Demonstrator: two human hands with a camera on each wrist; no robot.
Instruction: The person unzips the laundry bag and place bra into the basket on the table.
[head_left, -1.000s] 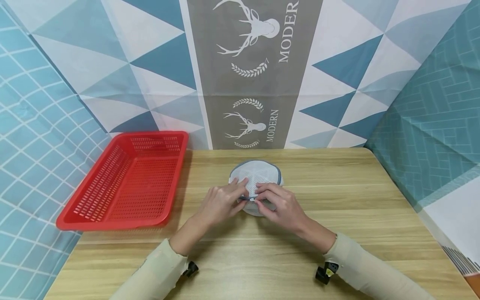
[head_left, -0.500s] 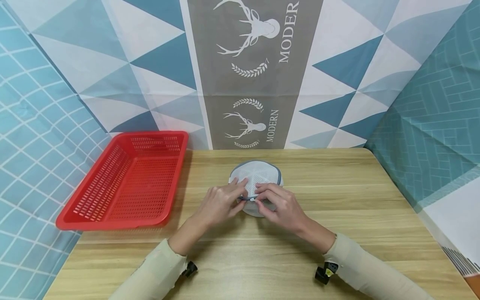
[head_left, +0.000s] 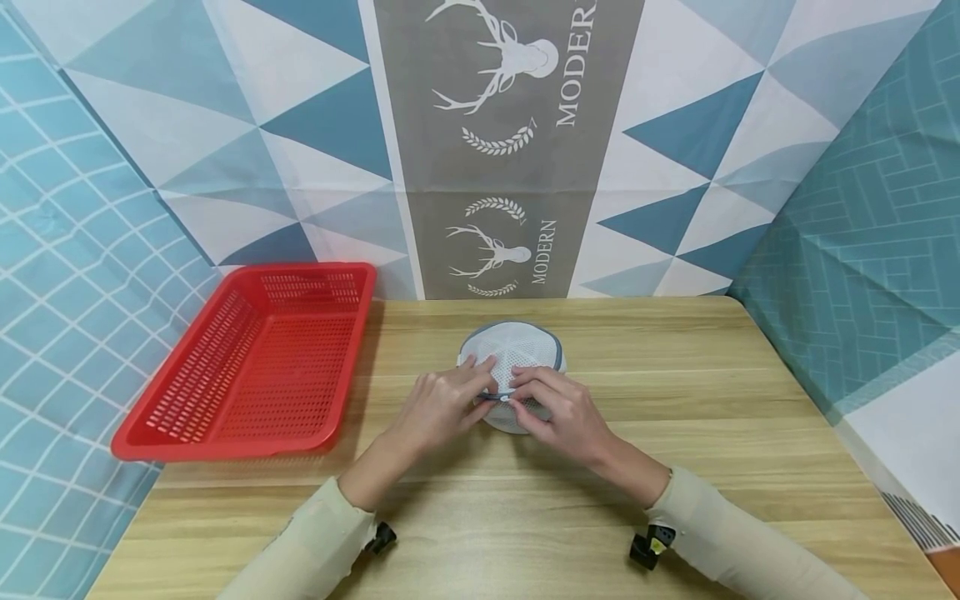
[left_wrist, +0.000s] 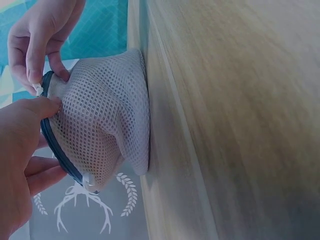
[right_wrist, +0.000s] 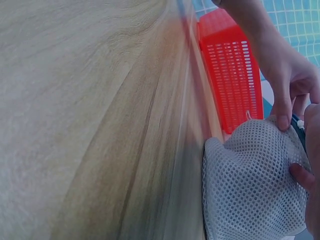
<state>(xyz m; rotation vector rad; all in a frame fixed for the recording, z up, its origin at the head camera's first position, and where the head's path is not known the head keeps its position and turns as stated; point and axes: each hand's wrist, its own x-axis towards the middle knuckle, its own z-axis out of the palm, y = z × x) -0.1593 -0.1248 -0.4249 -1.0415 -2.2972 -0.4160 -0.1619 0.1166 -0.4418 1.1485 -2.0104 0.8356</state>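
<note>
Head view: the bag (head_left: 512, 343) rests on the surface (head_left: 720, 400), right of the basket (head_left: 225, 452). The left grip (head_left: 444, 402) pinches its zip (left_wrist: 61, 157); the right grip (head_left: 561, 410) pinches the pull (head_left: 505, 398). Slack mesh (left_wrist: 100, 105) could jam the pull; a loose left pinch could let the zip buckle.

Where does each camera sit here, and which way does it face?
Head: on the person's head, facing forward and down at the mesh bag; left hand, right hand and sleeves show.
Left wrist: on that wrist, facing the bag close up; both hands show.
Right wrist: on that wrist, facing the bag, red basket beyond; both hands show.
Shared: head and right wrist both show the basket.
</note>
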